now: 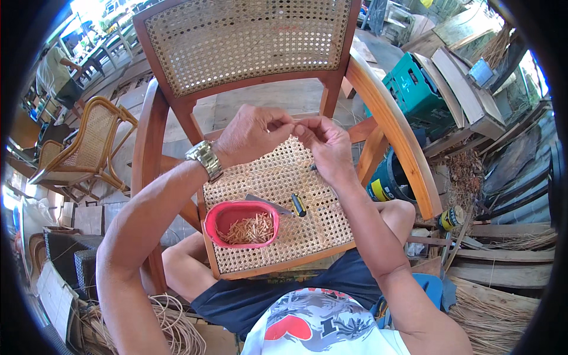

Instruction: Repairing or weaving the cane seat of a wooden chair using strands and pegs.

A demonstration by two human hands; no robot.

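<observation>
A wooden armchair (394,121) stands before me, its cane-webbed seat (319,228) between my knees and its cane backrest (248,41) at the far side. Over the seat's far part, my left hand (253,131), with a metal watch (204,160) on its wrist, meets my right hand (329,149). Thumbs and fingers of both are pinched together, fingertips touching; whatever they hold is too small to make out. On the seat's near left rests a red plastic tub (212,232) of short thin wooden pegs (251,229). Beside it lie a flat metal blade (269,203) and a black-and-yellow handle (299,205).
A rattan chair (89,145) stands at left, with another person (56,74) farther back. Green crates (414,92), a dark bucket (390,177) and a small can (451,218) are at right. Cane coils (177,325) lie lower left, cane bundles (497,313) lower right.
</observation>
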